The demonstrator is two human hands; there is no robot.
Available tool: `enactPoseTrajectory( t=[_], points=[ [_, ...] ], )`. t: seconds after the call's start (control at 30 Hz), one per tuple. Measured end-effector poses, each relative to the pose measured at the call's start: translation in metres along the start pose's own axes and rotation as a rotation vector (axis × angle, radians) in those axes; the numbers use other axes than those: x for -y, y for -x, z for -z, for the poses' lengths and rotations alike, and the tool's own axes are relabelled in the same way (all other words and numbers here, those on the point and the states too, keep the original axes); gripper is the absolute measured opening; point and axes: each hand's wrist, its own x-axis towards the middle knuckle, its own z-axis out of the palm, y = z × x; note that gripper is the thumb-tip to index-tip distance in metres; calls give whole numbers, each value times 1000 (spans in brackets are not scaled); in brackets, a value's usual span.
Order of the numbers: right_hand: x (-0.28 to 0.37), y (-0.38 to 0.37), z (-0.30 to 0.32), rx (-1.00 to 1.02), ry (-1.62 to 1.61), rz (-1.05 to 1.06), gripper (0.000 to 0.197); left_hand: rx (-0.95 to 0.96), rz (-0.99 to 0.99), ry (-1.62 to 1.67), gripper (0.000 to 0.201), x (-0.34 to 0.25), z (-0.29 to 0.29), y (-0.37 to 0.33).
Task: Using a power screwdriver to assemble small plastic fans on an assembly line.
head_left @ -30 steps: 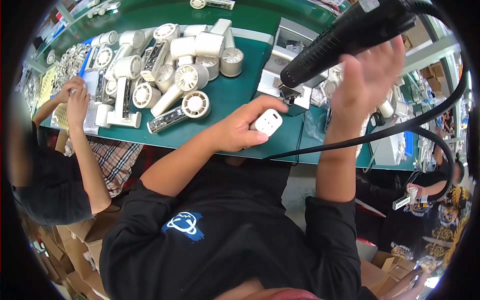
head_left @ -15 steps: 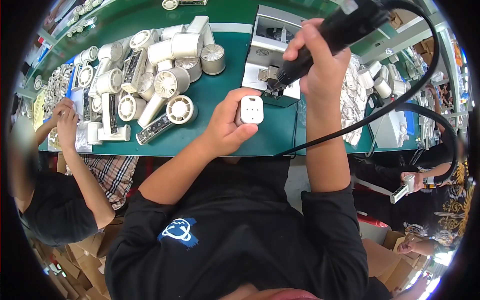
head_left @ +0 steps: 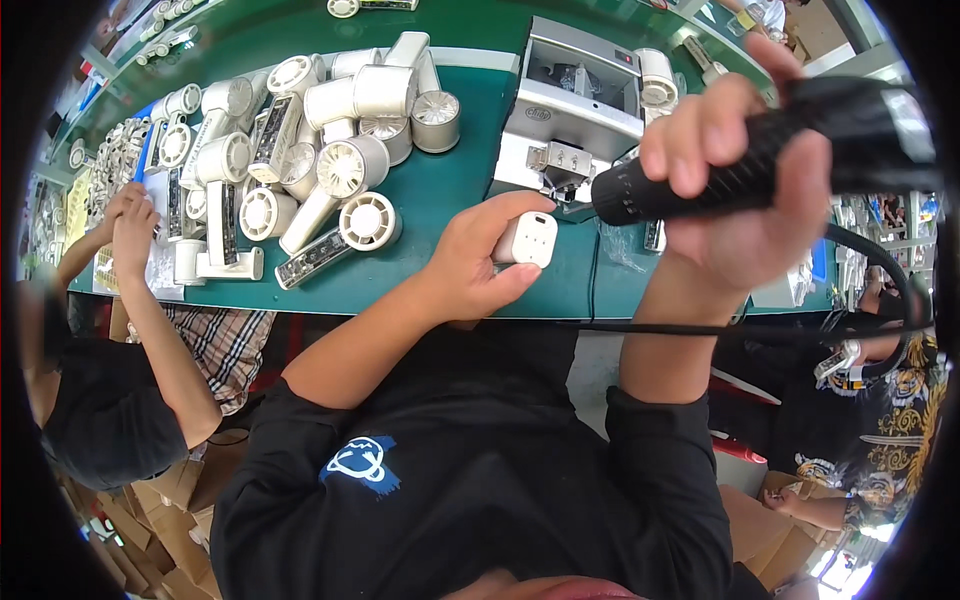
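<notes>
The grey-and-white box-shaped metal machine point(head_left: 572, 115) stands on the green surface point(head_left: 455, 180), and just on its near side is a small white plastic piece with a rounded rectangular face, marked with tiny dark holes point(head_left: 527, 241). The left hand point(head_left: 470, 255) has its grip closed around that piece, thumb and forefinger on opposite sides, the face turned up; the rest of its body is hidden. Probably light, hard and smooth, it should not squash, though its glossy sides may slide a little, so it is best taken by the side walls, fingers clear of the face. To the right of the machine, the right hand point(head_left: 728, 240) has its grip wrapped around a thick black ribbed cylindrical tool point(head_left: 765, 150), whose narrow end lies near the machine's front; whether they touch, I cannot tell. The tool looks heavier, and its ribbed barrel is the surest hold. Left of the machine, well apart from the white piece, lies a heap of white plastic handheld fans with round heads point(head_left: 345, 165).
</notes>
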Motion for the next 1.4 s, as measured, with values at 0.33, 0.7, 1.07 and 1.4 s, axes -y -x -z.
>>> enactPoseTrajectory(
  t=[0.33, 0.7, 1.07, 1.4],
  points=[
    [-2, 9, -14, -7, 5, 59, 56, 27, 77, 31, 48, 0, 1, 1],
    [-28, -58, 75, -413, 451, 274, 39, 0, 6, 4, 46, 3, 4, 5],
    [-8, -25, 53, -265, 230, 151, 46, -95, 28, 158, 53, 15, -1, 14],
    [-65, 13, 29, -323, 342, -130, 27, -134, -6, 76, 54, 20, -4, 15]
  ],
)
